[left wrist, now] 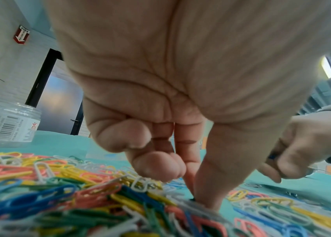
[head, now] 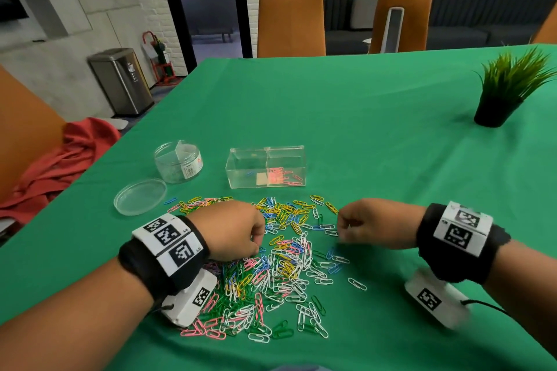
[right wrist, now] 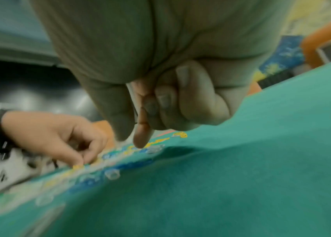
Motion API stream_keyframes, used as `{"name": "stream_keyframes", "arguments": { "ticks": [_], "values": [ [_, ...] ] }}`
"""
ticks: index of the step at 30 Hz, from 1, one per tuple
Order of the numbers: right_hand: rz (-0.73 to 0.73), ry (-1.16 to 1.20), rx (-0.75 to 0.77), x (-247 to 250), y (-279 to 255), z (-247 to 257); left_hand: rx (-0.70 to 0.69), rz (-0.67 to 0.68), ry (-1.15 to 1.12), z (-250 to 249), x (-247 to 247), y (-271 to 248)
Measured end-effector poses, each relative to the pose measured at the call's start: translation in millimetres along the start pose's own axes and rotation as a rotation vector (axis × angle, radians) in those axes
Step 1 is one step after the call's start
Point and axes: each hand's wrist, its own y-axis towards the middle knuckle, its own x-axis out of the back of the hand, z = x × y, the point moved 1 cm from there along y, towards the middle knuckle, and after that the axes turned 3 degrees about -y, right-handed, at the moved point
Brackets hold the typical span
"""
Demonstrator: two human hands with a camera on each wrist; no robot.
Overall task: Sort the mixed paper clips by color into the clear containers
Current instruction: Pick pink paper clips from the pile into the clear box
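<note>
Head view: mixed paper clips (head: 280, 262) lie heaped on the green table (head: 376, 117) toward its near edge, between both hands. Left hand (head: 232, 230) sits knuckles-up on the heap's left part, fingers curled down into it; right hand (head: 370, 224) is at the heap's right fringe, fingers curled under. Behind the heap, toward the far edge: clear rectangular box (head: 266, 170), pink clips in its right compartment; left of it a clear round jar (head: 178, 163) and, nearer, a flat clear lid (head: 140, 196). Potted plant (head: 506, 90) near the right edge. Left wrist view: left hand (left wrist: 160, 96), thumb and forefinger tips meeting at the heap (left wrist: 69, 197); whether a clip is pinched, cannot tell. Other fingers folded in. Right wrist view (blurred): right hand (right wrist: 160, 80), fingers closed to the palm, thumb against forefinger with something thin and pale between them, identity unclear.
</note>
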Motion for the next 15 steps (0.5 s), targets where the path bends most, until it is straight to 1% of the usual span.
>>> {"name": "stream_keyframes", "arguments": {
  "ticks": [2, 4, 6, 8, 9, 10, 11, 12, 13, 14, 15],
  "values": [
    [0.004, -0.227, -0.013, -5, -2, 10, -0.013, -0.017, 0.031, 2, 0, -2],
    [-0.016, -0.342, -0.03, -9, -5, 15, 0.007, -0.069, -0.02, 7, 1, -3],
    [-0.032, -0.354, -0.015, -9, -5, 14, 0.036, -0.141, -0.173, 13, 2, -1],
    [0.001, -0.251, -0.02, -5, -6, 10, 0.036, -0.16, -0.387, 14, 1, 0],
    [0.011, -0.093, -0.03, -2, -6, 7, 0.05, -0.136, -0.52, 13, 0, 1],
    [0.016, 0.161, -0.042, 1, -7, 5, 0.083, -0.094, -0.669, 12, -2, 1],
    [0.008, 0.467, -0.062, 2, -7, 2, 0.129, -0.05, -0.799, 13, -4, 1],
    [-0.004, 0.751, -0.079, 4, -7, 0, 0.16, -0.016, -0.895, 14, -5, 1],
    [-0.009, 0.962, -0.099, 6, -8, -3, 0.167, 0.011, -0.944, 14, -6, 0],
    [-0.003, 1.094, -0.106, 6, -8, -5, 0.157, 0.033, -0.936, 14, -5, 0],
    [0.011, 1.178, -0.103, 5, -8, -5, 0.136, 0.054, -0.854, 14, -4, -1]
  ]
}}
